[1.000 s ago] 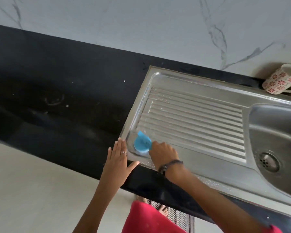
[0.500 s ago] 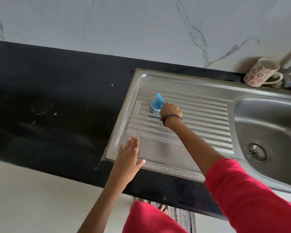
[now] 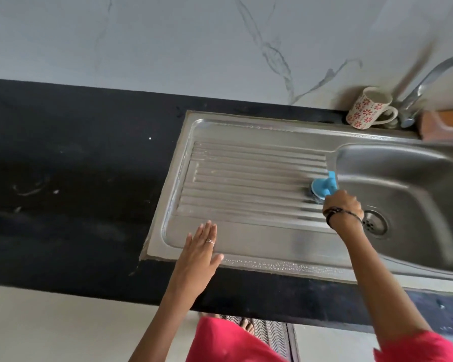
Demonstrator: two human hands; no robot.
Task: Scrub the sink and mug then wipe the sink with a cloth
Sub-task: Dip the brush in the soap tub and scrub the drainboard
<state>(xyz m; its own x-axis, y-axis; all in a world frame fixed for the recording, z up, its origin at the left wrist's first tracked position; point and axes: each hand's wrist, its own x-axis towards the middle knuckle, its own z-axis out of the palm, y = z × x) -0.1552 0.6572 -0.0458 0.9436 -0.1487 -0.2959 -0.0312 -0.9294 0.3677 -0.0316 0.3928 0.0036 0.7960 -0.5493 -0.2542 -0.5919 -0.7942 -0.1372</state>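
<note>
A steel sink (image 3: 246,131) with a ribbed drainboard on the left and a basin (image 3: 408,178) on the right is set into a black counter. My right hand (image 3: 341,205) grips a blue-handled scrubber (image 3: 322,190), which presses on the right end of the ribs beside the basin. My left hand (image 3: 200,248) lies flat, fingers spread, on the drainboard's near left corner, holding nothing. A white mug (image 3: 368,108) with red flowers stands upright at the back rim near the tap. No cloth is in view.
A chrome tap (image 3: 426,79) arches over the basin from the back right. A brown board (image 3: 445,124) leans behind the basin. The drain (image 3: 375,224) sits in the basin floor. The black counter (image 3: 76,178) stretches left. Soap bubbles line the sink's near rim.
My right hand swept the scrubber from the drainboard's near left corner up across the ribs to the right end by the basin. My left hand stayed on the near corner. The view shifted right.
</note>
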